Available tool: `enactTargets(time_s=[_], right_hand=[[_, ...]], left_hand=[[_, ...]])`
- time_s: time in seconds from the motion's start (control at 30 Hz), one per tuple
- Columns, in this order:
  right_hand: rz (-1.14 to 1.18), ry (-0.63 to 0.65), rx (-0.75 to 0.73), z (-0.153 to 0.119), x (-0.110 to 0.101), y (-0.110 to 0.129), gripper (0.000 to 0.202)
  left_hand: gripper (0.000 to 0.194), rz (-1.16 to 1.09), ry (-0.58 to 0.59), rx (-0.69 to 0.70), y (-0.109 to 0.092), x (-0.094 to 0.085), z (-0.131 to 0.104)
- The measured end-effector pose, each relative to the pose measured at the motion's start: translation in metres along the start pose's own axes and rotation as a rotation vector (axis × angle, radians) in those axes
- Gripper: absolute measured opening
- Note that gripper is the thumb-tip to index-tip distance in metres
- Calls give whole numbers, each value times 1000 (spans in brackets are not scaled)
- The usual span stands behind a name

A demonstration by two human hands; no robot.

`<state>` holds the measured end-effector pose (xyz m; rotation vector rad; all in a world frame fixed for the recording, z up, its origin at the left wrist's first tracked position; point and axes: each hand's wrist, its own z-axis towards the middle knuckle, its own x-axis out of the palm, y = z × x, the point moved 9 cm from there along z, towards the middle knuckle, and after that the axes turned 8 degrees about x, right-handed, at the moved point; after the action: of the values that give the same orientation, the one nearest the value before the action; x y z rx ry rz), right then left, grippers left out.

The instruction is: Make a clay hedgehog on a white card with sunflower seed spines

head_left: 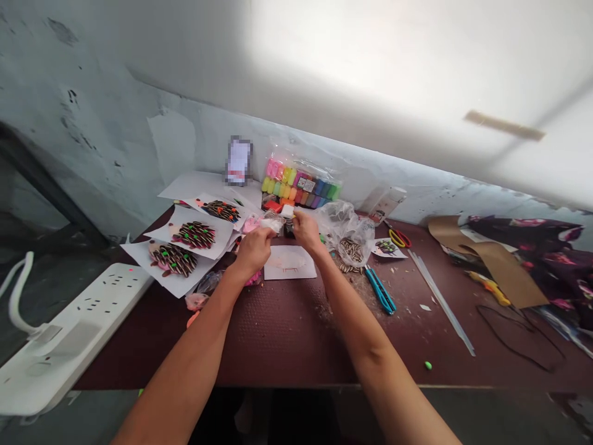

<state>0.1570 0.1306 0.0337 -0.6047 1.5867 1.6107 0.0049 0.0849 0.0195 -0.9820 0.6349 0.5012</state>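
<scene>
Okay, left hand [254, 250] pinches what looks like a whitish packet [274, 224], right hand [306, 231] grips a small white piece [287, 211], both over the far side of the bench [278, 340], beyond the drawing sheet [291, 272]. Packet probably light, soft, slippery: pinch firmly at an edge. White piece likely light too, stiffness unclear; hold by its sides.

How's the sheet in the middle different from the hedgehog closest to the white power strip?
The sheet has only a faint pale shape and a few reddish lines, while the hedgehog is covered in dark spiky pieces with green bits.
The sheet's marks look flat; the hedgehog looks bumpy.
The sheet lies apart, while the hedgehog is among other hedgehogs.
Both have a white background.
</scene>
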Motion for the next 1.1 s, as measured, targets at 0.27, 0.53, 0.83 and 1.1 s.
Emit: enactTargets(time_s=[0.27, 0.53, 0.83, 1.1], right_hand=[[-264, -102, 104, -28, -42, -44, 19], [-60, -94, -7, -53, -45, -52, 20], [7, -29, -13, -65, -38, -47, 32], [194, 156, -27, -67, -23, -52, 16]], left_hand=[[39, 184, 173, 41, 4, 18, -5], [42, 107, 226, 70, 7, 31, -6], [40, -20, 228, 100, 4, 34, -5], [29, 58, 267, 146, -1, 23, -4]])
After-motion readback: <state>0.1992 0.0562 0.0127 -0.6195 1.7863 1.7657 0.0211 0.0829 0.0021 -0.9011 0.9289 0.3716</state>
